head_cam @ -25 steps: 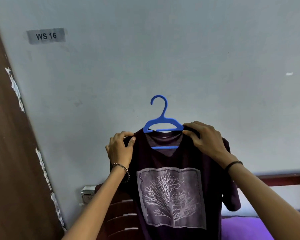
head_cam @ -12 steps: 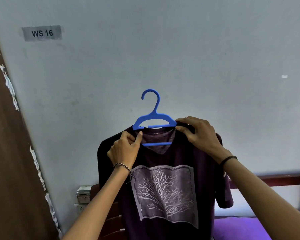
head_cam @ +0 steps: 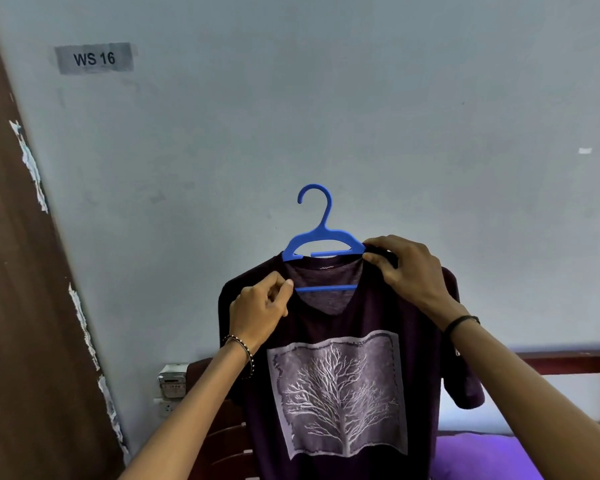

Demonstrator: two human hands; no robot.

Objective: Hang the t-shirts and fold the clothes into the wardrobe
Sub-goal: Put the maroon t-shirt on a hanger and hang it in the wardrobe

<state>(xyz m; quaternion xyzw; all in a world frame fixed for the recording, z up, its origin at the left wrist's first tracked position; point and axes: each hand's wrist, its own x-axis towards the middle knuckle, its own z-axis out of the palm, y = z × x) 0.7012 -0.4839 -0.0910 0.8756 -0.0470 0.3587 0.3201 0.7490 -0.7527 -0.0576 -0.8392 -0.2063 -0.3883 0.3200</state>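
Left hand (head_cam: 261, 315) has slid to pinch the t-shirt (head_cam: 336, 375) collar at frame centre; right hand (head_cam: 407, 271) clamps shoulder onto hanger (head_cam: 321, 237); nearly hangable

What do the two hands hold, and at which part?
Both hold the t-shirt on its hanger: left hand pinches the neckline, right hand grips the shoulder.

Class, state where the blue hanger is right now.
In the head view, centre frame, the blue hanger sits inside the dark t-shirt neck, between the left hand and right hand.
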